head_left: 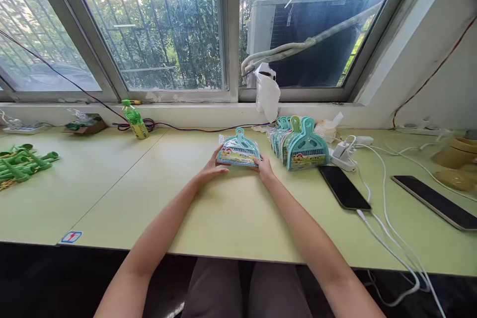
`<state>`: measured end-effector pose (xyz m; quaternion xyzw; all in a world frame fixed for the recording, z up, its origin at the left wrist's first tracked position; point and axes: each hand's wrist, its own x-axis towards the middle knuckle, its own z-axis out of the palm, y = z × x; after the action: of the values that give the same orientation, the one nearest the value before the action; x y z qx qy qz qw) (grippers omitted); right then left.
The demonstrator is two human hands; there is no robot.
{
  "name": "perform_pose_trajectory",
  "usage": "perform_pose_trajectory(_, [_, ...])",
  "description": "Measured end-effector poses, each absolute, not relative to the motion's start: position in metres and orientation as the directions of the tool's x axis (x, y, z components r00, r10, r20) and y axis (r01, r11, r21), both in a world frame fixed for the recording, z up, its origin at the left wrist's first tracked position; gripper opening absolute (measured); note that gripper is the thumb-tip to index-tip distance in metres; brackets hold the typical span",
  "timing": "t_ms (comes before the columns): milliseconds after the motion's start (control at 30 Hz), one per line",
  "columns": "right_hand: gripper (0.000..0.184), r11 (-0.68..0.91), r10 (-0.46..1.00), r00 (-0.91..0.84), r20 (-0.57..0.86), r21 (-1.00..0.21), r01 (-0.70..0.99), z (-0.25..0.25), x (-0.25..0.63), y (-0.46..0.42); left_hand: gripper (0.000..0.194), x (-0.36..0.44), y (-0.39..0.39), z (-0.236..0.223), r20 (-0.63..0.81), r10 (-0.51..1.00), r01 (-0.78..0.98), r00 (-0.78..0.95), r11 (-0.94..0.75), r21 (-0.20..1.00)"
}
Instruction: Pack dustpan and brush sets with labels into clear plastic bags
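Observation:
Between my two hands is a small turquoise dustpan and brush set (239, 151) in clear plastic wrap, its handle pointing away from me. My left hand (211, 170) grips its left edge, with the thumb reaching along the near side. At the right edge, my right hand (264, 165) pinches the lower corner, thumb on top and the fingers partly hidden. Just right of it, several wrapped dustpan sets (307, 146) stand in a row, mostly turquoise with a yellow-green one among them.
A green-capped bottle (135, 121) stands near the sill. Green plastic parts (22, 166) are heaped at far left. To the right lie a charging phone (345, 186), a power strip (343, 157), white cables (389, 213) and a second phone (436, 201). The table's front edge (238, 257) crosses above my lap.

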<state>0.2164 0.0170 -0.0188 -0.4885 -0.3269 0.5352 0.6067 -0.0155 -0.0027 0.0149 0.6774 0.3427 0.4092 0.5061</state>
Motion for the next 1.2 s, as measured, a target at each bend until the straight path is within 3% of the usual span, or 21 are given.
perform_pose_trajectory(100, [0.039, -0.06, 0.975, 0.188, -0.122, -0.949, -0.308, -0.017, 0.216, 0.016, 0.065, -0.012, 0.005, 0.004, 0.245, 0.912, 0.192, 0.33, -0.319, 0.928])
perform_pose_trajectory(167, [0.043, -0.054, 0.98, 0.166, -0.107, -0.954, -0.295, -0.016, 0.215, 0.015, 0.051, -0.008, 0.009, -0.002, 0.254, 0.938, 0.182, 0.238, -0.3, 0.936])
perform_pose_trajectory(367, [0.058, -0.036, 0.994, 0.092, -0.053, -0.983, -0.179, -0.014, 0.208, 0.011, 0.048, 0.012, 0.002, -0.009, 0.379, 0.918, 0.098, -0.12, -0.369, 0.924])
perform_pose_trajectory(567, [0.06, 0.002, 1.0, 0.016, 0.0, -0.993, -0.118, -0.016, 0.203, 0.009, 0.032, 0.017, -0.011, -0.001, 0.423, 0.862, 0.161, -0.28, -0.392, 0.906])
perform_pose_trajectory(700, [0.06, 0.045, 0.999, -0.006, 0.046, -0.993, -0.107, -0.018, 0.203, 0.008, 0.064, 0.01, -0.007, 0.001, 0.353, 0.858, 0.149, -0.373, -0.321, 0.935])
perform_pose_trajectory(767, [0.059, 0.062, 0.998, -0.009, 0.063, -0.994, -0.09, -0.019, 0.203, 0.008, 0.065, 0.005, 0.0, -0.002, 0.28, 0.874, 0.148, -0.396, -0.24, 0.959])
perform_pose_trajectory(933, [0.054, 0.104, 0.992, 0.061, 0.107, -0.993, 0.056, -0.022, 0.203, 0.007, 0.029, -0.006, 0.016, -0.011, 0.166, 0.93, 0.2, -0.327, -0.104, 0.974])
perform_pose_trajectory(1067, [0.054, 0.156, 0.979, 0.108, 0.175, -0.974, 0.165, -0.017, 0.204, 0.007, 0.023, -0.007, 0.019, -0.01, 0.291, 0.906, 0.34, -0.307, -0.181, 0.923])
perform_pose_trajectory(1200, [0.048, 0.302, 0.923, 0.177, 0.342, -0.928, 0.217, 0.001, 0.224, 0.013, 0.027, 0.002, 0.009, 0.0, 0.383, 0.898, 0.347, -0.216, -0.296, 0.89])
